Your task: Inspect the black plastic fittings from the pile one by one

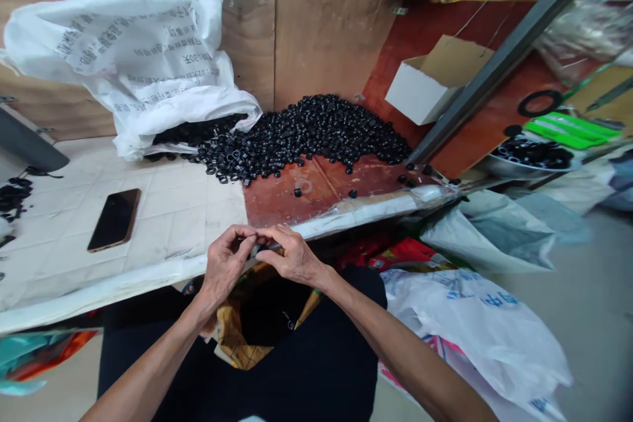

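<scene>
My left hand (225,264) and my right hand (293,254) meet at the table's front edge, thumbs and fingers pinched together. Between the fingertips a small black part (258,249) shows, mostly hidden by the fingers. Just beyond, a heap of small black ring-shaped and cap-like pieces (321,128) spreads on the tabletop, several loose ones lying nearer me. A white woven sack (148,53) with printed lettering lies tipped, its mouth opening onto the heap. Below my hands, between my legs, stands an open yellow bag (232,336) with a dark inside.
A dark phone (115,219) lies on the table's pale covering at left. At right are a slanting metal post (504,46), a white box (420,92) and a bowl (524,168) of black pieces. Plastic bags (475,316) crowd the floor at right.
</scene>
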`<action>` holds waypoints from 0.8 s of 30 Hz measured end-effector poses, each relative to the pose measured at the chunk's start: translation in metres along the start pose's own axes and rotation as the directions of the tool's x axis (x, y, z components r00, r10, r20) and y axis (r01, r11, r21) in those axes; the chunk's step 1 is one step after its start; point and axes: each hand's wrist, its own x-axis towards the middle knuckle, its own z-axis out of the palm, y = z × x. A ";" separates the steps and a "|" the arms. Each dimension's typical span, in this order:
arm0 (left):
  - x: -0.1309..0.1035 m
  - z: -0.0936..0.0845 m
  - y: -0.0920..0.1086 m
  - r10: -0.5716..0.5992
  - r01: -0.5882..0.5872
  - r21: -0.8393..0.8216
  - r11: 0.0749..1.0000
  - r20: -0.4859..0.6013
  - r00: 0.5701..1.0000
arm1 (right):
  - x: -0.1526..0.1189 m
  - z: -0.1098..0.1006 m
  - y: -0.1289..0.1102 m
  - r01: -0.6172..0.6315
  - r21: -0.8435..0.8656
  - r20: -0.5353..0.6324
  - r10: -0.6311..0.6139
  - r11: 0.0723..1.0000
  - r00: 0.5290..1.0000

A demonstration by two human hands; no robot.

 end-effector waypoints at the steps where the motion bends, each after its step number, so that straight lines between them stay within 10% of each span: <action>1: -0.001 0.000 -0.002 -0.012 0.012 -0.018 1.000 0.026 1.000 | 0.000 0.000 -0.001 -0.024 0.024 -0.002 0.025 0.999 1.000; 8: 0.002 -0.017 -0.008 0.031 -0.069 0.212 0.975 0.178 0.984 | -0.004 -0.040 0.014 -0.127 -0.175 -0.314 0.067 0.976 0.947; 14: 0.050 -0.052 -0.027 0.162 -0.182 0.572 0.800 0.086 0.983 | -0.011 -0.115 0.086 -0.730 -0.523 -0.601 0.417 0.440 0.682; 18: 0.099 -0.062 -0.049 0.185 -0.125 0.715 0.688 -0.005 0.983 | 0.006 -0.110 0.109 -0.670 -0.633 -0.452 0.517 0.388 0.727; 24: 0.175 -0.061 -0.073 0.266 -0.074 0.749 0.659 -0.140 0.954 | 0.050 -0.048 0.104 -0.499 -0.686 -0.280 0.442 0.529 0.852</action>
